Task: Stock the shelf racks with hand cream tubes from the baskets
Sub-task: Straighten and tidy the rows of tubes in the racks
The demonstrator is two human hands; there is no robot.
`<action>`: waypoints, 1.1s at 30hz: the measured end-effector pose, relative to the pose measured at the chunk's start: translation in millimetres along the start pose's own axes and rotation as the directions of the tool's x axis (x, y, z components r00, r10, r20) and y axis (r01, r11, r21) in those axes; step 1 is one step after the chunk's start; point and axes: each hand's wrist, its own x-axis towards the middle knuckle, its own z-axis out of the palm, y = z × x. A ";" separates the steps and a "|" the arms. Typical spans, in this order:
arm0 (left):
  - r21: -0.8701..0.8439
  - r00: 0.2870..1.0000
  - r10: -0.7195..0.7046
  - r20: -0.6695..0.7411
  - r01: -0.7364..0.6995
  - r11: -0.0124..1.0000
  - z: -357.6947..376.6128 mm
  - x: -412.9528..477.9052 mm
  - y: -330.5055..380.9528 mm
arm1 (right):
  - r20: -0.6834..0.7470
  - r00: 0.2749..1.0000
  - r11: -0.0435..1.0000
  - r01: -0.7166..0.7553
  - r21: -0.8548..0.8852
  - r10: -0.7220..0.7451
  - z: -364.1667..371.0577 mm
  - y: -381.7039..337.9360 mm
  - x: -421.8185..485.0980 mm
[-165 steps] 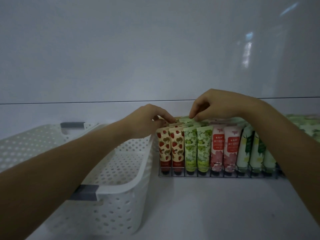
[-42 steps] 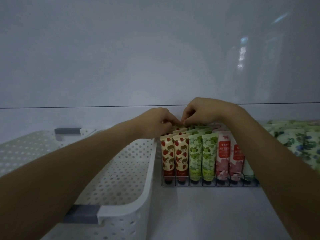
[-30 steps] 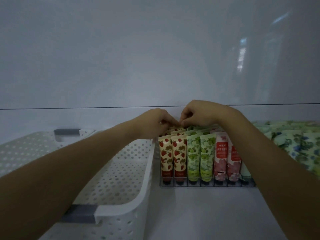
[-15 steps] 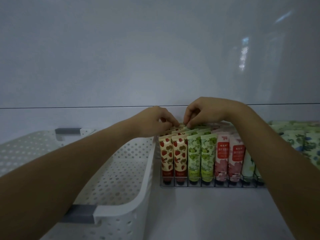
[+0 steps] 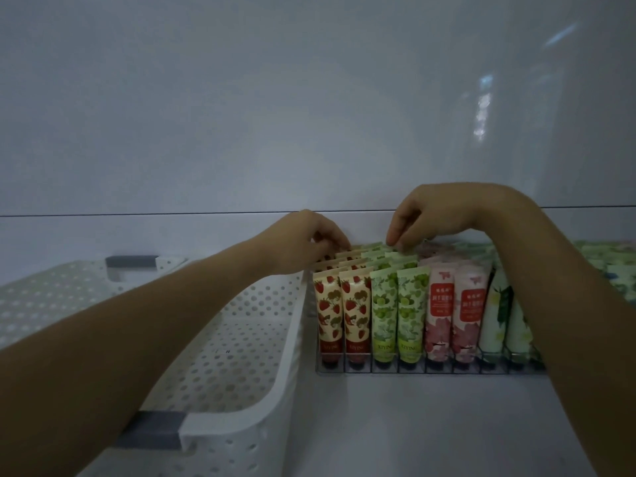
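A wire rack (image 5: 378, 370) on the white shelf holds rows of upright hand cream tubes: strawberry tubes (image 5: 344, 311) at the left, green grape tubes (image 5: 395, 311), pink flower tubes (image 5: 454, 311), pale green ones (image 5: 495, 315) further right. My left hand (image 5: 303, 242) reaches to the back of the strawberry rows, its curled fingertips on the top edges of the rear tubes. My right hand (image 5: 430, 215) hovers over the back of the green rows, fingers bent down and touching a rear tube's top edge. Whether either hand pinches a tube is hidden.
A white perforated basket (image 5: 241, 401) with grey handles stands left of the rack and shows no tubes inside. More floral green tubes (image 5: 612, 266) lie at the far right. The shelf's white back wall rises close behind the rack.
My right hand has lifted a little and shifted right along the back of the green rows. My left hand stays at the rear strawberry tubes.
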 end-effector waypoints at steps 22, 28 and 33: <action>0.067 1.000 0.010 0.005 -0.010 0.998 -0.5 -1.9 0.8 | 0.009 1.000 0.998 -0.026 -0.062 0.026 5.1 -2.2 2.4; 0.052 0.998 -0.004 -0.055 0.007 0.999 -16.0 -3.6 -9.6 | -0.149 0.985 0.995 0.090 0.032 -0.084 0.6 -2.2 2.1; 0.138 0.993 -0.085 -0.085 0.096 0.986 -13.0 -1.5 -17.6 | -0.309 0.941 0.986 0.160 0.051 -0.137 15.0 -9.5 18.3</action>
